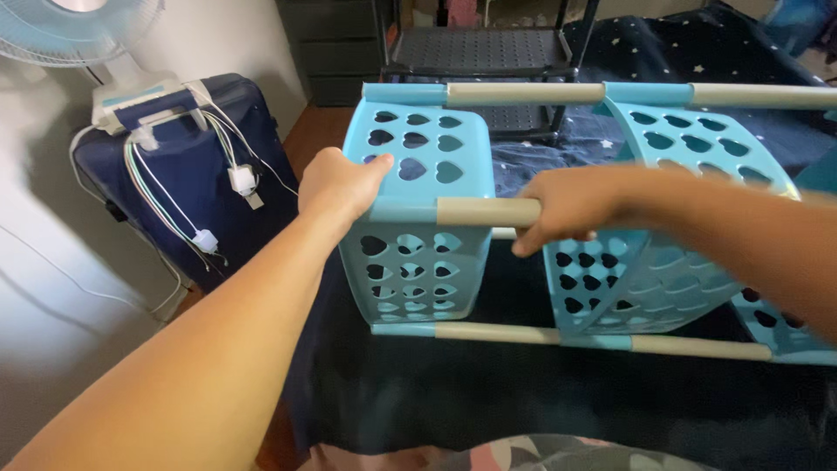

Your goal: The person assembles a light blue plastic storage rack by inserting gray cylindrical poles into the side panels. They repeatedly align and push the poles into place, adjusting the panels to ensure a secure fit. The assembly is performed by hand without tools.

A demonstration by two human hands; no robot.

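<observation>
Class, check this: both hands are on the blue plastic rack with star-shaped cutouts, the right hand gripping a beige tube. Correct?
Not quite. In the head view the rack has heart-shaped cutouts, not stars. The rest holds: left hand on its panel, right hand gripping the beige tube.

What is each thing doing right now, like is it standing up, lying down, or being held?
Blue rack: lying on its side on the dark bed, shelves standing on edge.
Beige rod: fitted into the rack, gripped.
Left hand: closed on the rack's corner.
Right hand: fingers wrapped around the beige rod.
Suitcase: upright, closed.
Fan: blurred, spinning or not unclear.
</observation>
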